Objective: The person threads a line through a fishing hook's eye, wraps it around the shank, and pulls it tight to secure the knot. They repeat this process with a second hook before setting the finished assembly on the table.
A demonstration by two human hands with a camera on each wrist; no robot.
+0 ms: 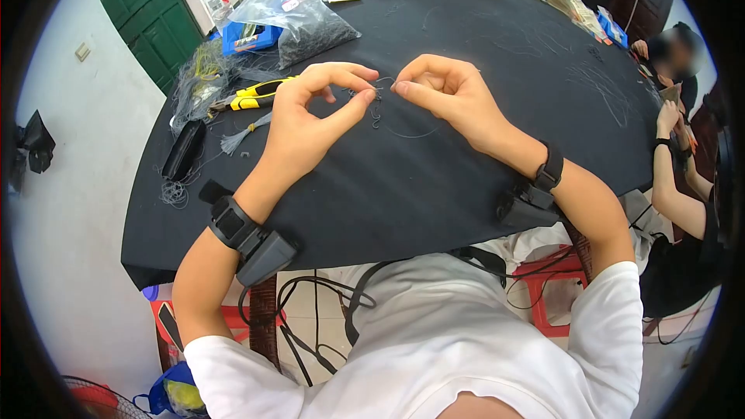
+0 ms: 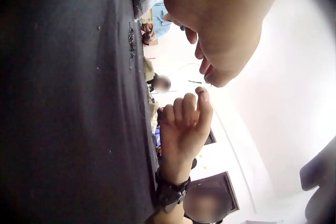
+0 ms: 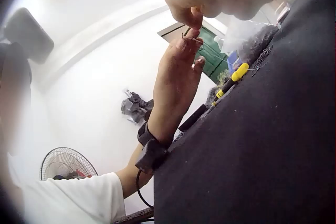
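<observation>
Over the black-covered table, my left hand (image 1: pixel 317 112) and right hand (image 1: pixel 458 97) are raised with their fingertips close together. Thumb and forefinger of the left pinch a small fish hook (image 3: pixel 192 38), seen at the fingertips in the right wrist view. Between thumb and forefinger, the right hand pinches a thin grey line; its fingers hide the end. A loop of thin line (image 1: pixel 415 136) curves below the hands in the head view. Beneath the fingertips lies a small heap of dark hooks (image 1: pixel 376 118).
Yellow-black pliers (image 1: pixel 260 95), a tied bundle of line (image 1: pixel 247 133) and a black case (image 1: pixel 185 151) lie left. Behind them are a blue box (image 1: pixel 250 37) and a clear bag of dark pieces (image 1: pixel 310 35). Loose line (image 1: pixel 609 93) lies right; other people sit around the table.
</observation>
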